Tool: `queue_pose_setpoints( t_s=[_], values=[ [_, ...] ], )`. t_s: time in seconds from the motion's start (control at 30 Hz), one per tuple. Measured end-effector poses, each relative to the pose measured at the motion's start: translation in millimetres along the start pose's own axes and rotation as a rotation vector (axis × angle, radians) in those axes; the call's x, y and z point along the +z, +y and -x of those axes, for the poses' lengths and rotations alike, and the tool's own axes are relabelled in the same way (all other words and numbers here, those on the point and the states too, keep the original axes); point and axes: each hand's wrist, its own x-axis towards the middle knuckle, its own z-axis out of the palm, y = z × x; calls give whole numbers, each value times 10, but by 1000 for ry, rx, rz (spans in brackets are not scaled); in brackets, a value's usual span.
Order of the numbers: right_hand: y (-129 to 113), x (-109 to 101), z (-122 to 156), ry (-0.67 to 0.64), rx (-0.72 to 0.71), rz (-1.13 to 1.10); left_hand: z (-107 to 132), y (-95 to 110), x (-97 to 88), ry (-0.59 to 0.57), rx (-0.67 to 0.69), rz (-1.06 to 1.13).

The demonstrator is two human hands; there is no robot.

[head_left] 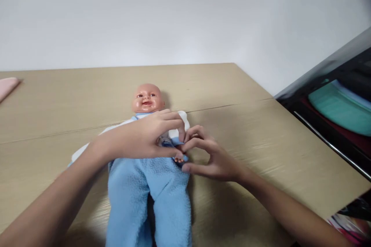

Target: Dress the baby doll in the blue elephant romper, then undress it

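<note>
A baby doll (147,98) lies on its back on the table, dressed in a blue fleece suit (127,185) with white sleeves. Across its chest reaches my left hand (153,133), the fingers bent over the blue-edged sleeve cuff (175,140) and the thumb by the doll's small hand (179,157). From the right comes my right hand (208,154), its curled fingertips at the same cuff and its thumb just below the doll's hand. Part of the suit's chest is hidden behind my left hand.
The wooden table (72,104) has a seam running across it and meets a pale wall (145,19). A pink object (8,87) sits at the left edge. Beyond the table's right edge stands a dark rack (333,135) with a teal item (342,108).
</note>
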Motion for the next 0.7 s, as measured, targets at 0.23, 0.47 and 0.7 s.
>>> queue_pose_setpoints(
  t_s=[0.23, 0.47, 0.7],
  values=[
    [-8, 170, 45, 129, 157, -427, 20, -128, 7, -36, 17, 35],
    [319, 299, -7, 322, 463, -794, -107, -195, 201, 116, -147, 92],
    [395, 446, -164, 524, 414, -489, -165, -298, 443, 338, -132, -108]
  ],
)
